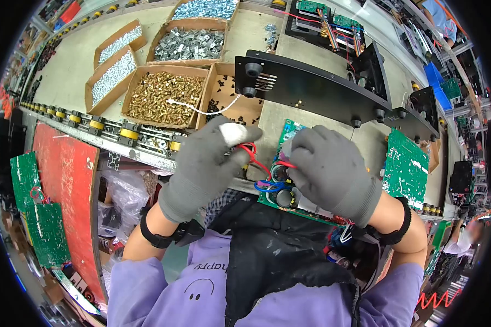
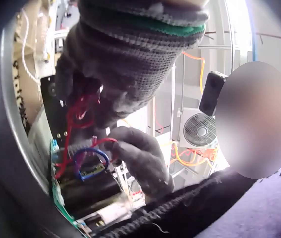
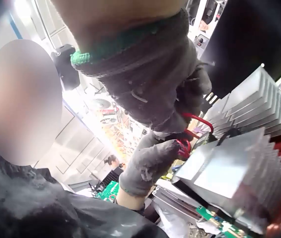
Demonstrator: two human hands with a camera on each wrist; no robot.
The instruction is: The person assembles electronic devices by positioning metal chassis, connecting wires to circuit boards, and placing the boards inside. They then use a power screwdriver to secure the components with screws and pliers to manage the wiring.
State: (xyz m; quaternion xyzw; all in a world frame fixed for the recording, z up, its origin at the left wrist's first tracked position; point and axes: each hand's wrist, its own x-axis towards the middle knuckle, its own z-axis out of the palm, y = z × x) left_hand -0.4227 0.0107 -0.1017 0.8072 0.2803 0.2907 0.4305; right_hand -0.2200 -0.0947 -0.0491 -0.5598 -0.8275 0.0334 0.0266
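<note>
Both hands wear grey gloves. My left hand (image 1: 202, 171) curls its fingers round a looped red wire (image 1: 251, 151), and white wrapping covers one of its fingertips (image 1: 233, 134). Close beside it, my right hand (image 1: 333, 169) pinches another stretch of red wire (image 2: 104, 141) over a green circuit board (image 1: 287, 132). On that board sit round black capacitors (image 1: 284, 198) and a blue wire loop (image 1: 271, 187). Silver finned heat sinks (image 3: 224, 166) rise by the hands in the right wrist view. Part of the board is hidden under the right hand.
A black metal panel (image 1: 311, 82) stands beyond the hands. Cardboard trays to the left hold brass-coloured parts (image 1: 163, 95), silver clips (image 1: 188, 44) and white screws (image 1: 114, 76). A white cord (image 1: 215, 113) crosses the trays. Another green board (image 1: 406, 166) stands at the right.
</note>
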